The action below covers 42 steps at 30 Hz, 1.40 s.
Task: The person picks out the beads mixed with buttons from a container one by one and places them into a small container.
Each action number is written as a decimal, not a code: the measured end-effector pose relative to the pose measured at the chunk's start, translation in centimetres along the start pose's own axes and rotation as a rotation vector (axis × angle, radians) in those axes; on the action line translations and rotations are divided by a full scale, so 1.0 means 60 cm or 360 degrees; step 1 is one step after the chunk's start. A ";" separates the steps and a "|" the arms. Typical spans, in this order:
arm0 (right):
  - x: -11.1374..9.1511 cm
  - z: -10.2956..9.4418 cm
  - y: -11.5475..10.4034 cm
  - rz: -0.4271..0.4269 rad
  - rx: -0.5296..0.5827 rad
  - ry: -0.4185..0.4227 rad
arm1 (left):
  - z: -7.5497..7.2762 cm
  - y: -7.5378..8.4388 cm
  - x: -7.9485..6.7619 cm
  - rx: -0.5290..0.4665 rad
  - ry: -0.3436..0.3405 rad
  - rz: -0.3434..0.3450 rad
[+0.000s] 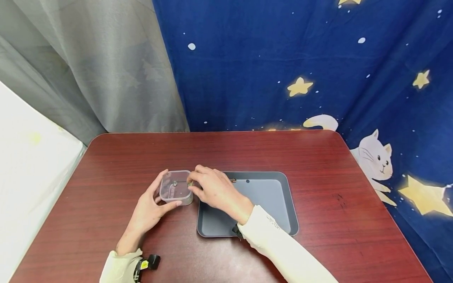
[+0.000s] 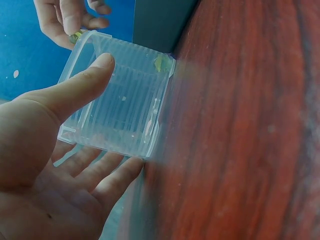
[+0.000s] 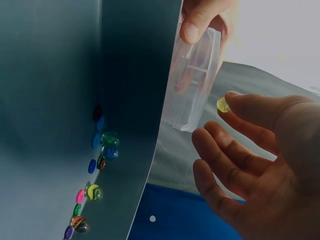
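Note:
My left hand (image 1: pixel 150 208) grips a clear plastic box (image 1: pixel 177 190), thumb on the near side and fingers round the left. Inside the box lies a small greenish marble (image 2: pixel 161 63), seen through the wall in the left wrist view. Over the box's right rim, my right hand (image 1: pixel 214 188) pinches a yellow glass marble (image 3: pixel 223 104) between thumb and index finger; its other fingers are spread loosely. Right beside the box stands a dark grey tray (image 1: pixel 247 228), partly covered by the right forearm.
Along one inner wall of the tray, several glass marbles (image 3: pixel 95 192) and small flat coloured discs (image 3: pixel 80 196) lie in a row. The reddish wooden table (image 1: pixel 336 220) reaches back to a blue star-patterned curtain (image 1: pixel 244 78) and a grey curtain (image 1: pixel 116 78).

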State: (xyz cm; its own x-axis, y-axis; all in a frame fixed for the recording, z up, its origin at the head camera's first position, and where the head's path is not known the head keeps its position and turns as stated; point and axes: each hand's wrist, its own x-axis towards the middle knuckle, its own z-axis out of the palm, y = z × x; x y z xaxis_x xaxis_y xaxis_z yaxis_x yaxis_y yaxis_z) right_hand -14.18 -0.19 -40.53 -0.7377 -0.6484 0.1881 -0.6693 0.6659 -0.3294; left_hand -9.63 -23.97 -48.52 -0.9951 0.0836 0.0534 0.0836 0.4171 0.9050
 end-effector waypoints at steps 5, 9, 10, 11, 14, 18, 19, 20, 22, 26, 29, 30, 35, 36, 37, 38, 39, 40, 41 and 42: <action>0.001 0.003 -0.001 0.0007 -0.0007 -0.0021 | -0.001 0.002 -0.001 -0.0003 -0.0007 -0.0011; 0.003 0.005 0.000 -0.0010 -0.0034 -0.0026 | -0.001 0.002 -0.001 -0.0020 -0.0011 -0.0004; 0.003 0.006 0.000 -0.0016 -0.0043 -0.0027 | -0.001 0.002 -0.001 -0.0021 -0.0010 0.0000; 0.004 0.006 0.000 -0.0023 -0.0051 -0.0027 | -0.001 0.002 -0.001 -0.0023 -0.0010 0.0003; 0.004 0.007 0.000 -0.0039 -0.0076 -0.0029 | -0.001 0.002 -0.001 -0.0025 -0.0009 0.0012; 0.004 0.008 -0.001 -0.0040 -0.0094 -0.0042 | -0.001 0.002 -0.001 -0.0015 -0.0011 0.0006; 0.005 0.008 -0.001 -0.0039 -0.0094 -0.0046 | -0.001 0.003 -0.001 -0.0010 -0.0012 0.0003; 0.005 0.009 -0.002 -0.0037 -0.0094 -0.0052 | -0.001 0.003 -0.001 -0.0005 -0.0013 0.0001; 0.005 0.010 -0.002 -0.0033 -0.0094 -0.0062 | -0.001 0.004 -0.002 0.0002 -0.0012 -0.0001; 0.006 0.012 -0.003 -0.0017 -0.0095 -0.0085 | -0.001 0.004 -0.002 -0.0005 -0.0010 0.0001; 0.006 0.013 -0.003 -0.0003 -0.0094 -0.0098 | 0.000 0.003 -0.002 -0.0009 -0.0009 0.0007; 0.006 0.013 -0.002 -0.0001 -0.0094 -0.0100 | 0.000 0.003 -0.002 -0.0011 -0.0010 0.0009; 0.005 0.013 -0.002 0.0007 -0.0089 -0.0101 | 0.001 0.003 -0.002 -0.0014 -0.0008 0.0012; 0.005 0.013 -0.002 0.0008 -0.0093 -0.0100 | 0.001 0.003 -0.002 -0.0016 -0.0007 0.0009; 0.005 0.013 -0.003 0.0009 -0.0096 -0.0100 | 0.001 0.003 -0.002 -0.0017 -0.0006 0.0007; 0.005 0.013 -0.003 0.0010 -0.0100 -0.0101 | 0.001 0.003 -0.003 -0.0017 -0.0004 0.0005; 0.005 0.013 -0.003 0.0011 -0.0104 -0.0101 | 0.001 0.003 -0.002 -0.0018 -0.0005 0.0003; 0.005 0.013 -0.003 0.0013 -0.0112 -0.0102 | 0.001 0.004 -0.003 -0.0010 -0.0005 -0.0003; 0.005 0.013 -0.003 0.0015 -0.0116 -0.0103 | 0.001 0.004 -0.003 -0.0004 -0.0004 -0.0007; 0.005 0.013 -0.003 0.0018 -0.0121 -0.0105 | 0.001 0.004 -0.003 0.0003 -0.0005 -0.0012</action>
State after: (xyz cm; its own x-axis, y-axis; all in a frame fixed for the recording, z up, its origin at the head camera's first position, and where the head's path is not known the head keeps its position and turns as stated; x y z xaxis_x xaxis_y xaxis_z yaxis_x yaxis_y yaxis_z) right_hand -14.23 -0.78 -41.15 -0.7396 -0.6618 0.1227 -0.6675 0.6978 -0.2597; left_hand -9.45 -23.85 -48.34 -0.9955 0.0835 0.0453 0.0763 0.4193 0.9046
